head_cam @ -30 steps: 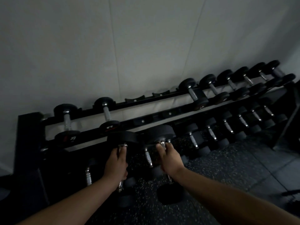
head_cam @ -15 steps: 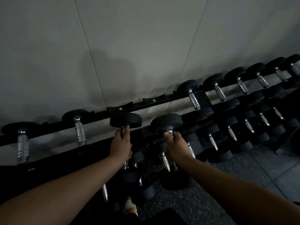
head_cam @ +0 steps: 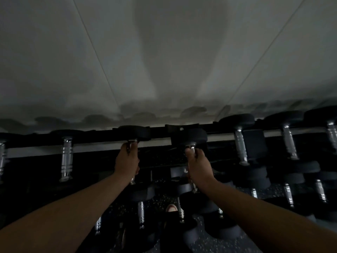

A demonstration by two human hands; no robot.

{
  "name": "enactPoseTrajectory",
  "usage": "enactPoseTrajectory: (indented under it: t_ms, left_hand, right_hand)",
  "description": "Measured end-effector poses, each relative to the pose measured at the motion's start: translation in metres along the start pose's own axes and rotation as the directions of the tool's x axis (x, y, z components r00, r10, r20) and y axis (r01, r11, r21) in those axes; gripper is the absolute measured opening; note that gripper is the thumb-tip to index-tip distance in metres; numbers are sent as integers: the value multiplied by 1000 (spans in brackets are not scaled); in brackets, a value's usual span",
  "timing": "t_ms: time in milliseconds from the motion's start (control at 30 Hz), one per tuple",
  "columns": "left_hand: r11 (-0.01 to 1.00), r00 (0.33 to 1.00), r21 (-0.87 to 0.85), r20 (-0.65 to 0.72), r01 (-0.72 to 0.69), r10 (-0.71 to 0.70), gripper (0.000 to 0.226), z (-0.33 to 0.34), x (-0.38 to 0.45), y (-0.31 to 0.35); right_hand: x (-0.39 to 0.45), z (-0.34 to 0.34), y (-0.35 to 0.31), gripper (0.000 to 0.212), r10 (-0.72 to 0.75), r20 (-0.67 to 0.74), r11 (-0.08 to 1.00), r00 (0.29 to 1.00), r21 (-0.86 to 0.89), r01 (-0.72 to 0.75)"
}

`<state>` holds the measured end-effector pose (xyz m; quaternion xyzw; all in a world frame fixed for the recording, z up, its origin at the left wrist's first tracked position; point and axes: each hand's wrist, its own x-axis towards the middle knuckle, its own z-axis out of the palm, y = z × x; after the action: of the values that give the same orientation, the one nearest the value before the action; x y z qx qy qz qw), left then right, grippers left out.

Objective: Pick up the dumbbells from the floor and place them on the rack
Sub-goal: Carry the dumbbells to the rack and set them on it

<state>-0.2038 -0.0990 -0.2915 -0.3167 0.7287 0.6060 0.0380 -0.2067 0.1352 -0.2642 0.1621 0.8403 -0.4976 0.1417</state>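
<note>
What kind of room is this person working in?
Most likely a gym's weights area. A long rack against a pale wall holds rows of dumbbells, and the floor is dark speckled rubber. Each hand grips a dumbbell at the top shelf.

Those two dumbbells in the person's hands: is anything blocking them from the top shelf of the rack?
Nothing visible does. The left hand and right hand each grip a dumbbell at the top rail, in the open gap between the racked dumbbells on either side.
</note>
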Motion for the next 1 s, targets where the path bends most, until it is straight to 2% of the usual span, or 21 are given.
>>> enactPoseTrajectory:
  t_ms: [233,433,700,933,1000]
  left_hand:
    - [995,995,-57,-47,83,-85,38,6,37,-4]
    - [996,994,-41,-66,81,-84,37,13,57,-14]
    - [998,987,-9,-143,69,-69,61,12,63,-21]
    - [995,983,100,-184,5,13,47,10,65,-27]
    - [993,982,119,-187,-2,25,34,9,65,-28]
  right_hand:
    - [61,2,10,34,-13,64,1000,998,11,12]
    - [86,2,13,34,-25,76,1000,997,9,24]
    - [99,13,10,30,-5,35,1000,999,29,4]
    - [103,25,13,32,7,34,1000,999,12,-8]
    - [106,26,13,32,16,38,1000,999,10,-16]
